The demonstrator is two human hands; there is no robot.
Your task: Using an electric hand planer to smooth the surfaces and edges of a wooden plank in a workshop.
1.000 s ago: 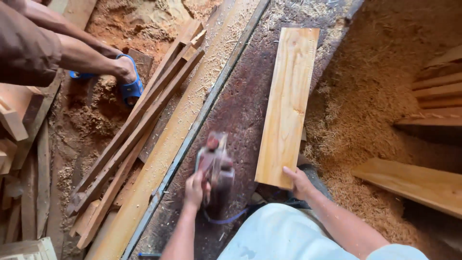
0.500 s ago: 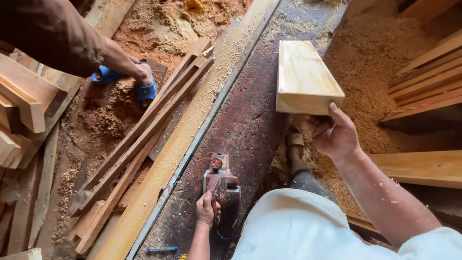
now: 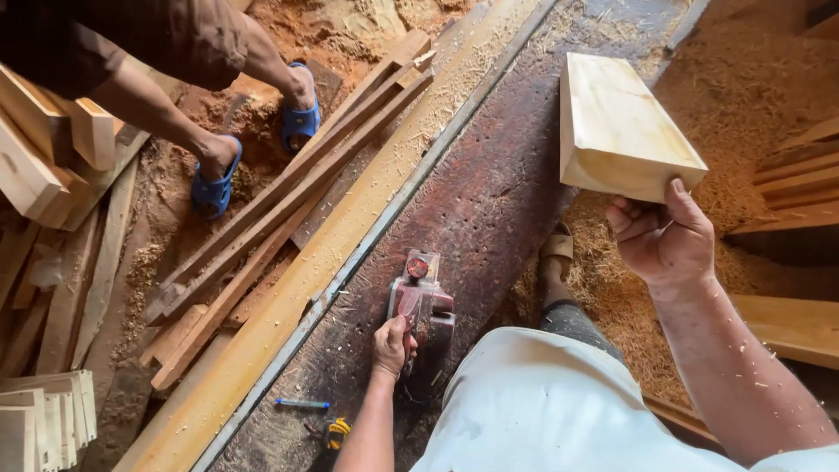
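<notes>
The right hand (image 3: 666, 238) is closed around the near end of a pale wooden board (image 3: 617, 128), thumb and fingers wrapped under its lower edge, so the board is lifted and tilted above the table (image 3: 516, 192), its far end pointing away from the person. The left hand (image 3: 392, 344) is curled shut on the handle of a red electric planer (image 3: 421, 301), which rests flat on the dark, scuffed, hole-dotted top of the table. A metal rail (image 3: 411, 188) runs along the left edge of the table, and just beyond it lies a long, light-coloured plank (image 3: 288, 297) dusted with shavings.

Near the bottom of the table, close to the left forearm, lie a blue pen (image 3: 301, 404) and a small yellow-and-black object (image 3: 336, 432) whose kind cannot be told. No label can be made out beyond a small round red mark on the top of the planer.

To the left of the plank, several thin wooden strips (image 3: 288, 188) lie in a slanted bundle on the sawdust-covered floor. Another person stands there in 2 blue sandals (image 3: 214, 185), beside stacked timber offcuts (image 3: 52, 149). On the right, a mound of sawdust (image 3: 752, 87) borders more boards (image 3: 791, 323).
</notes>
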